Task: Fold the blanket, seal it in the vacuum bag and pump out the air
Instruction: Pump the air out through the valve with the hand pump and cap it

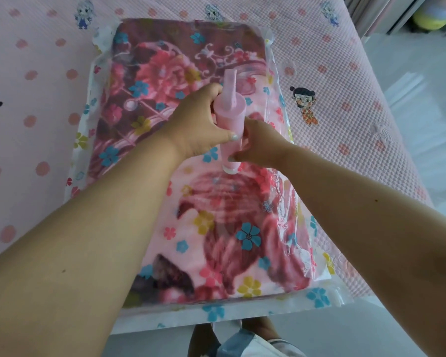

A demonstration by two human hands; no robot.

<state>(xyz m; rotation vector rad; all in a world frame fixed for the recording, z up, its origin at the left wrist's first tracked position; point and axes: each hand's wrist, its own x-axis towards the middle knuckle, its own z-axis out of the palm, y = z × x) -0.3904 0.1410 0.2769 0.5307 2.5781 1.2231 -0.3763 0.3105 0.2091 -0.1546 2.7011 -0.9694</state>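
Blanket [191,155]: folded, inside vacuum bag [319,300], frame centre, on pink bed cover [36,99]. Fold done, seal apparently done; bag not yet tight, pumping left. Pump [228,124]: upright at centre. Left hand [198,124] grips barrel top; right hand [260,145] grips barrel base.

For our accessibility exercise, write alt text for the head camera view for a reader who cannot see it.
Two hands hold a pink hand pump upright on a clear vacuum bag with a folded floral blanket inside: left hand round the barrel's top, right hand near its base. The bag lies on a pink dotted bed cover.
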